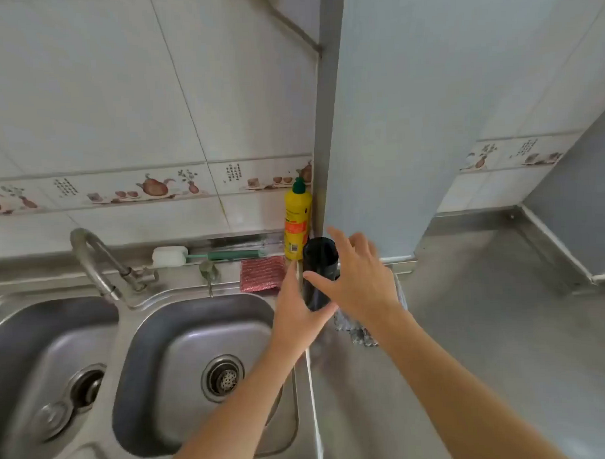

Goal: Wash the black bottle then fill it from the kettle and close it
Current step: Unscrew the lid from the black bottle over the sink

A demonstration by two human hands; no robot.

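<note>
The black bottle (316, 263) stands upright or nearly so at the right rim of the sink, in front of a yellow soap bottle. My left hand (295, 308) grips its lower part, with the thumb curled under the base. My right hand (359, 279) wraps the upper part from the right. Its thumb lies across the bottle's front and its fingers spread behind and above the top. The hands hide the bottle's lid end and its base. No kettle is in view.
A yellow dish soap bottle (296, 219), a red scouring pad (263, 273) and a white-headed bottle brush (168, 256) sit on the back ledge. A curved faucet (96, 264) stands over the double sink (133, 338). A grey cloth (361, 333) lies on the steel counter (486, 326).
</note>
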